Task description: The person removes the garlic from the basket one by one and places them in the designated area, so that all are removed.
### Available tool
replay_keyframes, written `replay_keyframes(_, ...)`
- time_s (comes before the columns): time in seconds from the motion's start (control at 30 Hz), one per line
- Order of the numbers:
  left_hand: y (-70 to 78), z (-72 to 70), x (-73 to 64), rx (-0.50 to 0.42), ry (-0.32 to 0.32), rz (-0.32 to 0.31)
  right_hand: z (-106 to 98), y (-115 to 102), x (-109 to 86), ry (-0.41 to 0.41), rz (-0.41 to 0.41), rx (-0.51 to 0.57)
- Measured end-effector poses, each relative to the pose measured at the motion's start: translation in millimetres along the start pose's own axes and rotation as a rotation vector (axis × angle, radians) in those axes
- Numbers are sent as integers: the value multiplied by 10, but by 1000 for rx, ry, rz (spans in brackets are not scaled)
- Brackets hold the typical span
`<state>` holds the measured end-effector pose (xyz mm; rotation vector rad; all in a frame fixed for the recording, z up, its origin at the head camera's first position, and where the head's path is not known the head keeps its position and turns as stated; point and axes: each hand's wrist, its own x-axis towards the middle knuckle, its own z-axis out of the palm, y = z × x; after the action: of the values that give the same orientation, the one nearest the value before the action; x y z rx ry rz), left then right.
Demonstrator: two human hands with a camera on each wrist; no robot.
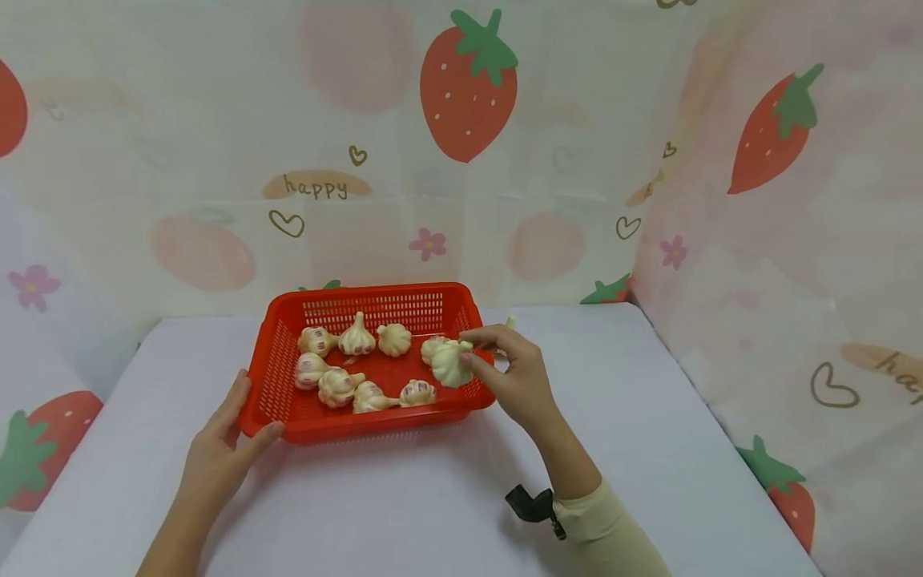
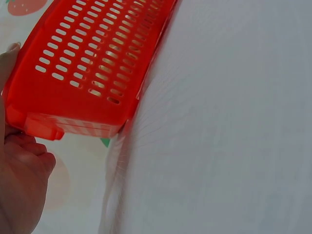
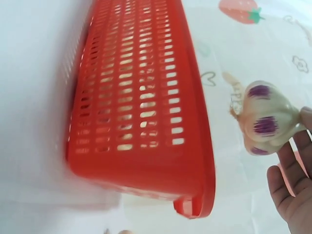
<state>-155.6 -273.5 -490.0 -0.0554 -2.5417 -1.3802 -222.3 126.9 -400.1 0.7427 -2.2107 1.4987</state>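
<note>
A red plastic basket (image 1: 375,433) with slotted walls stands on the table, and several garlic bulbs (image 1: 356,336) lie inside it. My left hand (image 1: 219,457) grips the basket's near left corner, thumb on the near rim and fingers at the left side. In the left wrist view the fingers of that hand curl under the rim. Over the basket's right end, my right hand (image 1: 515,377) pinches a garlic bulb (image 1: 452,365) between thumb and fingers. The right wrist view shows purple streaks on this held bulb (image 3: 267,119), above the rim and apart from it.
Behind the right hand, a mostly hidden pale garlic bulb (image 1: 510,322) shows just outside the basket's right end. The white-covered table (image 1: 649,449) ends at a strawberry-print cloth (image 1: 577,160) at the back and sides. A black device (image 1: 532,505) sits at the right wrist.
</note>
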Motion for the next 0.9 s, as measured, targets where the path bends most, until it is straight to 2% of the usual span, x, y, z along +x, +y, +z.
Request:
replay_keyframes(0.17, 7, -8, -21, 13, 8, -9, -13, 67, 7, -5, -12, -15)
replay_keyframes(0.4, 0, -14, -9, 19, 2, -5, -91, 146, 36, 29, -12, -42)
replay_keyframes(0.57, 2, -4, 11, 14, -3, 4, -193, 244, 48, 72, 1, -44)
replay_keyframes(0.73, 9, -13, 17, 33, 4, 24, -329, 352, 56, 110, -24, -72)
replay_keyframes(0.9, -4, -18, -8, 38, -1, 9, -466, 450, 70, 141, -36, -111)
